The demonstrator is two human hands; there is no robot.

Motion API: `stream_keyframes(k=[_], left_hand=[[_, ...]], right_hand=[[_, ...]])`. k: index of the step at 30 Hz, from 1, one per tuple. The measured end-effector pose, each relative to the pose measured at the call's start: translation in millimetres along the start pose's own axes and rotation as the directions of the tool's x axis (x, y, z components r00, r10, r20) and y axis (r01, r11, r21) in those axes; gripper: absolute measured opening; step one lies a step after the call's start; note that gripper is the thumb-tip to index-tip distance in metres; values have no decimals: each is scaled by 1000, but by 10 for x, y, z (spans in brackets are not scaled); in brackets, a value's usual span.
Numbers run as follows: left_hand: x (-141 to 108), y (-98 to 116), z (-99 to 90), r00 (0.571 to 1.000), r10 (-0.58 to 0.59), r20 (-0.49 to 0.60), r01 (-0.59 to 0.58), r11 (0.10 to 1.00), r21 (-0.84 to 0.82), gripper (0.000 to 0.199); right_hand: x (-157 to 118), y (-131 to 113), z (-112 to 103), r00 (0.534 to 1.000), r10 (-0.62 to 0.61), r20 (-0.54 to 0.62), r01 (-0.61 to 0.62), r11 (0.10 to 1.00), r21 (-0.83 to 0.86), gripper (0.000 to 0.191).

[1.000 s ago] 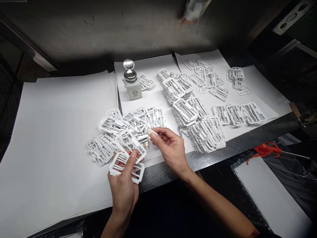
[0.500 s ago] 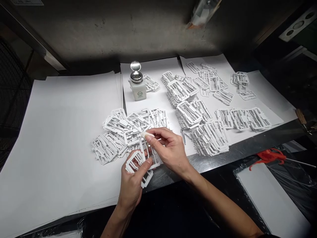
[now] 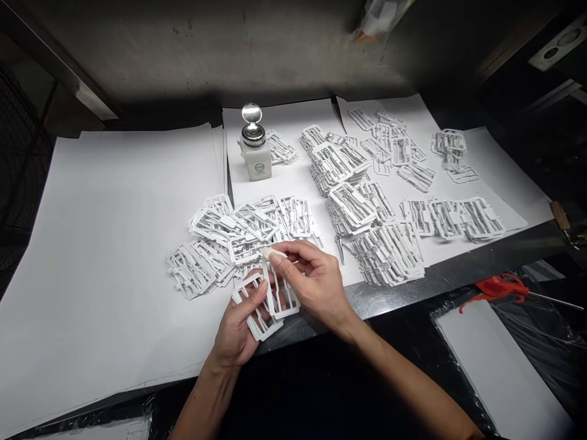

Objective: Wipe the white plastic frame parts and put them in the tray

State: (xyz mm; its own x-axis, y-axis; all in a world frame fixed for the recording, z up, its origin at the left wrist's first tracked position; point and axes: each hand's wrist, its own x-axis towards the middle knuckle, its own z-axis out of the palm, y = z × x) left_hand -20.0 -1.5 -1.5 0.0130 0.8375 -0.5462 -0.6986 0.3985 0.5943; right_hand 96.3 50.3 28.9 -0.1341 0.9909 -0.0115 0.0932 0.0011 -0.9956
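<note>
Across white paper (image 3: 128,232), noted piled frames (image 3: 351,206) in front and right of pump bottle (image 3: 257,162). Nearer than bottle, found left hand (image 3: 238,336) closed on held frames (image 3: 272,305), apparently fanned to present one to white wad (image 3: 268,253) pinched by right hand (image 3: 317,278).

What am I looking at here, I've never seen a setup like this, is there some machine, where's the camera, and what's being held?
No robot here: these are a person's bare hands, seen from a camera worn on their head, looking forward and down. The left hand holds slotted white frames. The right hand pinches a small white piece at the top of one frame. White sheets cover much of the worktop. On them lie a loose pile of frames, neater stacks to the right, and a bottle with its metal lid flipped up.
</note>
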Motion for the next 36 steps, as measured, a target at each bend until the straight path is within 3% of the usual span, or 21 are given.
stream_keyframes(k=[6,11,16,22,25,29,33,36], left_hand=[[-28,47,14,996,2,91,-7,998,55,20],[-14,17,-10,997,8,78,-8,1000,7,15],[8,-8,-49,999,17,28,-16,998,-54,16],[-5,50,-12,999,-42,23,43,996,-80,16],[-13,67,-12,998,-51,24,53,996,-76,16],[-33,71,-47,999,-54,7,54,993,-103,17],[-55,74,-73,996,-80,43,84,991,-107,18],[-69,74,-82,995,-65,78,71,994,-84,16]], right_hand=[[100,-54,-92,995,-88,46,95,977,-191,13],[52,-111,-121,986,-93,138,135,932,-336,12],[-69,-199,-160,962,-55,267,148,927,-344,13],[-237,-265,-267,885,-22,465,179,938,-297,14],[-254,-264,-360,899,17,438,96,968,-233,14],[-181,-221,-475,955,109,276,-74,988,-135,10],[-100,-136,-538,937,262,232,-266,964,-16,10],[-65,-83,-549,938,273,215,-289,956,43,8]])
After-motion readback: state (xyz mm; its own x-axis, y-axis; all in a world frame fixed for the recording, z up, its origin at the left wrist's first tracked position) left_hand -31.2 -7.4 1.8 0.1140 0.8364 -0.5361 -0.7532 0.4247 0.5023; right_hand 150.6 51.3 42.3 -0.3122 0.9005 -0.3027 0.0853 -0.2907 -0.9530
